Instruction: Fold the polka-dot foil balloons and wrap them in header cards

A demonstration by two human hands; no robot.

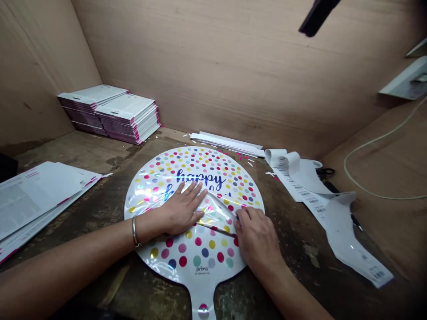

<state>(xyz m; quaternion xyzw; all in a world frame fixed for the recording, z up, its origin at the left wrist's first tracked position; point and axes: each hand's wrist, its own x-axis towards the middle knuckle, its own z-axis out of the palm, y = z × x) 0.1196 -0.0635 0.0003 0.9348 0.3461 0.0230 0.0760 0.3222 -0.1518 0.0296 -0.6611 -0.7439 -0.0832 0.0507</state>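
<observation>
1. Foil balloon (200, 166) lies flat on the bench (293, 253), printed side up, with its round body in front of me and its neck tab (203, 302) pointing towards the person.
2. I see the left hand (182, 209) open, fingers spread, pressing flat on the balloon's glossy surface. Nothing is gripped.
3. The right hand (256, 238) rests on the balloon's right side, fingers lightly bent at the edge of a raised fold (216, 213). It looks open, and I can make out no pinch.
4. As things lie, that one fold crosses the middle of the balloon. The lower part and the neck tab are flat and unfolded. I cannot tell if the fold is the balloon's own film or a separate clear sleeve.
5. Stacked flat white-and-pink packs (128, 120) sit squared against the plywood wall (233, 66), and loose printed sheets (36, 195) lie to the left.
6. On the right lie a curling barcode label strip (310, 191) and scissors (325, 172), with white strips (227, 144) behind the balloon.
</observation>
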